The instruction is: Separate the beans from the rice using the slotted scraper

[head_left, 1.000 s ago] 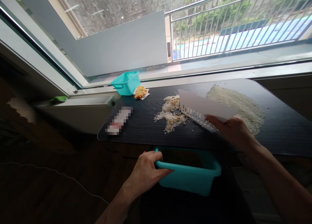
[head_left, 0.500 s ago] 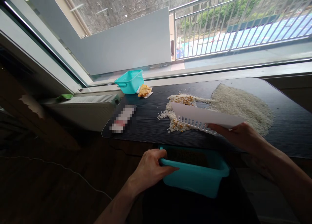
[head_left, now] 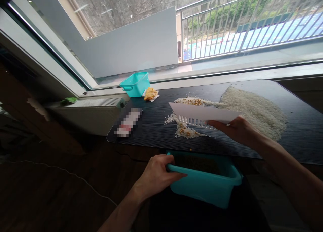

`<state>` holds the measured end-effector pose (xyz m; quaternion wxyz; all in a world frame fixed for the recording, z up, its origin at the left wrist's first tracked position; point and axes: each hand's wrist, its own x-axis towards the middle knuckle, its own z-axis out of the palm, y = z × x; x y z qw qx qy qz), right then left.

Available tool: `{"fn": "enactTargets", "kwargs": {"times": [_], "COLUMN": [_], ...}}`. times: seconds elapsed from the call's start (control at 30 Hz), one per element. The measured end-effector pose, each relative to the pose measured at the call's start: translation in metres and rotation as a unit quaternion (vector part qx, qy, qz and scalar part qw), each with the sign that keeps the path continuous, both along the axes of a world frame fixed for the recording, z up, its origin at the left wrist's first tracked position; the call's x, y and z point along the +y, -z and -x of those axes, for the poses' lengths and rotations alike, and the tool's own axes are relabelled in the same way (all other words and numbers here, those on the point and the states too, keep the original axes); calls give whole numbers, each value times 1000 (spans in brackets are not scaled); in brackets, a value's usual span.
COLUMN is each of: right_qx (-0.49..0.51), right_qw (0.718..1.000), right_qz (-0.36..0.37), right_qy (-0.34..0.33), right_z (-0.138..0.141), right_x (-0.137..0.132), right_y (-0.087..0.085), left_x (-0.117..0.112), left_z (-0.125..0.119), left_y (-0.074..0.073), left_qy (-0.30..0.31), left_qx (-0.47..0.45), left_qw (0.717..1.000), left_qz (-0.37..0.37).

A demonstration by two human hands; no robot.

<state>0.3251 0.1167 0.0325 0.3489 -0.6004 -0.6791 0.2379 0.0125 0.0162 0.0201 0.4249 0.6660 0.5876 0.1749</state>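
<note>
My left hand (head_left: 158,171) is closed on the left rim of a turquoise plastic bin (head_left: 202,186) just below the table's front edge. Dark contents inside the bin are too dim to name. In my right hand (head_left: 234,127) is a white slotted plastic panel (head_left: 202,112), tilted above the tabletop. Under and around the panel lie white rice-like grains mixed with yellow kernels (head_left: 186,132). Behind it, a strip of grains with yellow kernels (head_left: 195,101) runs toward a big heap of white grains (head_left: 252,107) on the right. A single yellow kernel sits near the front edge.
The dark table (head_left: 151,131) stands against a window. At its back left is another turquoise bin (head_left: 137,85), beside a crumpled yellow cloth-like thing (head_left: 150,94). A blurred-out flat item (head_left: 128,123) lies at the left end. A radiator (head_left: 98,105) and a white cord (head_left: 78,178) are further left.
The slotted panel in my right hand has shifted left and slightly back over the grains. A yellow kernel now lies near the front edge. My left hand keeps hold of the bin.
</note>
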Motion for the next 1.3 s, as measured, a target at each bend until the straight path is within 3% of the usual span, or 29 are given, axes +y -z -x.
{"fn": "enactTargets", "kwargs": {"times": [0.23, 0.5, 0.87, 1.0, 1.1, 1.3], "right_qx": [23, 19, 27, 28, 24, 58], "right_qw": [997, 1000, 999, 999, 1000, 998], "right_qz": [21, 3, 15, -20, -3, 11], "right_qy": [-67, -12, -14, -9, -9, -24], "right_z": [-4, -24, -36, -34, -30, -40], "right_x": [-17, -32, -39, -37, -38, -42], "right_y": [-4, -1, 13, 9, 7, 21], "left_x": [0, -2, -2, -2, -2, -2], "left_z": [3, 2, 2, 0, 0, 0], "left_y": [7, 3, 4, 2, 0, 3], "left_qy": [3, 4, 1, -1, 1, 2], "left_qx": [4, 10, 0, 9, 10, -1], "left_qw": [1000, 1000, 1000, 1000, 1000, 1000], "left_qz": [-22, -25, -19, -19, -17, -24]}}
